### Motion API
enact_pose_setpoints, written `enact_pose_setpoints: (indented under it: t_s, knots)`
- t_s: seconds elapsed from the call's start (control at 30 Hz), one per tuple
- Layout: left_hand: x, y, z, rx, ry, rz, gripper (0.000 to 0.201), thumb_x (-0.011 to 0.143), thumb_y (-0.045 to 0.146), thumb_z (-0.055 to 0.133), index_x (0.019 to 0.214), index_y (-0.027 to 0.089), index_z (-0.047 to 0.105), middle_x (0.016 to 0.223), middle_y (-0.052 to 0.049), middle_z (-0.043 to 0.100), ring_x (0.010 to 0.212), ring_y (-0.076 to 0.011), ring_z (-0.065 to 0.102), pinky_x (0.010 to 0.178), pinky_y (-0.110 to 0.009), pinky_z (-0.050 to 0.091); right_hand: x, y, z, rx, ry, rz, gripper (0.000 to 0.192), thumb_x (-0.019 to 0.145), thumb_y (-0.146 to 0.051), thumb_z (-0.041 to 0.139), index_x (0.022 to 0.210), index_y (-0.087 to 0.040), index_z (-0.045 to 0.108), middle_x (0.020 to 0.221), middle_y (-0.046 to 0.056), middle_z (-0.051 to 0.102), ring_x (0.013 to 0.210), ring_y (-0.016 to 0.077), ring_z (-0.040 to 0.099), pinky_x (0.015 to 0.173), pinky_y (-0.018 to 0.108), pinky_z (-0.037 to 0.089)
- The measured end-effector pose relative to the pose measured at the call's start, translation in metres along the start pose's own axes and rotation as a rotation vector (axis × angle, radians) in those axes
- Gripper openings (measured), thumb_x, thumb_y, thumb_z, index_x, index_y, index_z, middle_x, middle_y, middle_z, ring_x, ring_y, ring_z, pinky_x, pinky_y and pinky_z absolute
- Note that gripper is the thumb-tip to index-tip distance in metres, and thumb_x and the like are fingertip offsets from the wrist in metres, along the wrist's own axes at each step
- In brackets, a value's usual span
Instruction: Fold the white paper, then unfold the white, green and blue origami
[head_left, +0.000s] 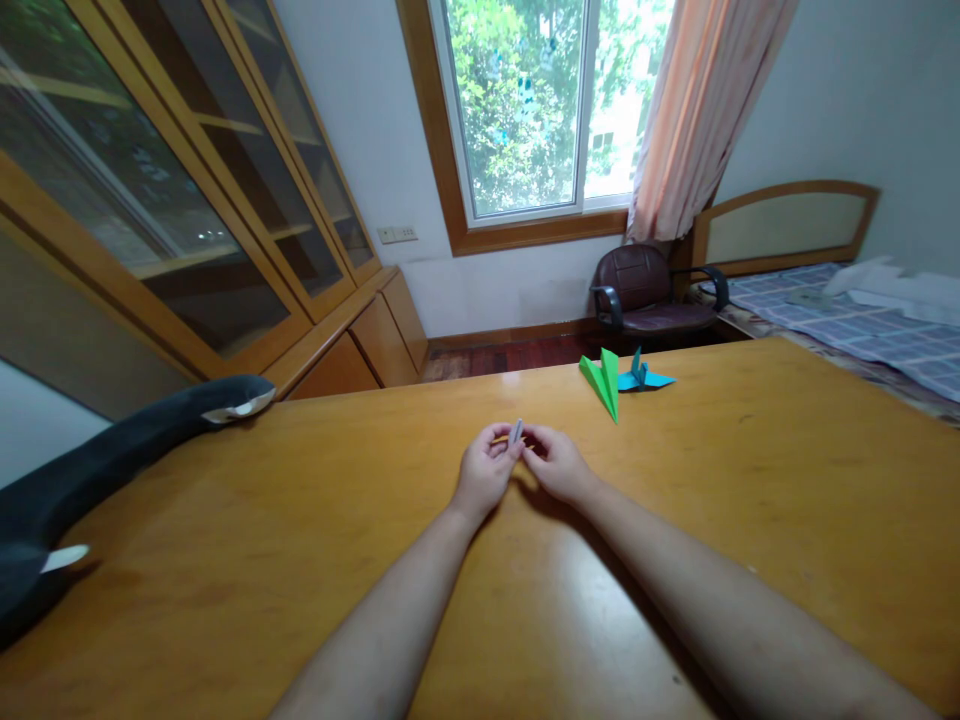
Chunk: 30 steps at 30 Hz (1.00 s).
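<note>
Your left hand pinches a small, flat, narrow pale-grey piece, held to the left of the bright green folded-paper plane and nearer you than it. The piece pokes up out of those fingertips, its long axis steep with a slight lean toward the plane. Your right hand, the closer one to the plane, curls its fingertips in at the piece's right side; at this size I cannot tell whether they grip it too, nor its material.
</note>
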<state>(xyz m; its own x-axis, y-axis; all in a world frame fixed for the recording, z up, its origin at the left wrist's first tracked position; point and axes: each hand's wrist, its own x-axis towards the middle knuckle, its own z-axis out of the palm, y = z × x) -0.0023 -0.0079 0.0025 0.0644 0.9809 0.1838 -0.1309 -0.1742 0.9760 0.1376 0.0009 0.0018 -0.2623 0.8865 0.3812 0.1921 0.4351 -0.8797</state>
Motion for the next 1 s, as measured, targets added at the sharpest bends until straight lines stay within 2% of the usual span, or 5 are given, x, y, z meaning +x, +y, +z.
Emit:
enact_pose_setpoints:
  t_s: [0.13,0.33,0.5,0.7,1.0]
  knots:
    - [-0.001,0.002,0.002,0.055,-0.081,0.017,0.039,0.079,0.041,0.068,0.107,0.014,0.064,0.112,-0.012,0.064,0.103,-0.0228,0.061,0.098,-0.035,0.046,0.001,0.01,0.0,0.1,0.072,0.087,0.03,0.079,-0.028,0.056,0.106,-0.018,0.064,0.104,0.009,0.069,0.093,0.021,0.064,0.088,0.037,0.048]
    - [-0.001,-0.005,-0.003,0.176,-0.126,0.041,0.036,0.083,0.033,0.062,0.116,0.02,0.064,0.122,-0.008,0.06,0.118,-0.0245,0.054,0.111,-0.042,0.034,0.003,0.011,-0.001,0.165,-0.033,0.132,0.025,0.083,-0.037,0.052,0.091,-0.018,0.067,0.079,0.002,0.066,0.067,0.0149,0.058,0.063,0.026,0.049]
    - [0.0,-0.01,-0.006,0.144,-0.083,0.003,0.04,0.076,0.027,0.068,0.115,0.02,0.064,0.121,-0.008,0.061,0.115,-0.0237,0.056,0.109,-0.041,0.037,0.003,0.007,-0.002,0.133,-0.064,0.072,0.022,0.085,-0.034,0.051,0.087,-0.02,0.067,0.081,0.002,0.067,0.074,0.0167,0.059,0.069,0.027,0.049]
    - [0.0,-0.013,-0.003,0.149,-0.099,0.011,0.04,0.08,0.026,0.063,0.119,0.017,0.06,0.122,-0.01,0.06,0.114,-0.0225,0.057,0.107,-0.039,0.041,0.002,0.003,-0.002,0.007,-0.031,0.008,0.023,0.087,-0.028,0.047,0.091,-0.019,0.067,0.09,0.005,0.069,0.084,0.0202,0.061,0.08,0.031,0.047]
    - [0.0,-0.007,-0.001,-0.035,-0.09,-0.057,0.042,0.074,0.032,0.07,0.111,0.015,0.058,0.112,-0.013,0.061,0.092,-0.0201,0.064,0.078,-0.027,0.055,0.0,0.002,-0.001,-0.067,-0.005,-0.033,0.026,0.088,-0.027,0.047,0.106,-0.021,0.065,0.107,0.007,0.068,0.1,0.0214,0.06,0.093,0.035,0.043]
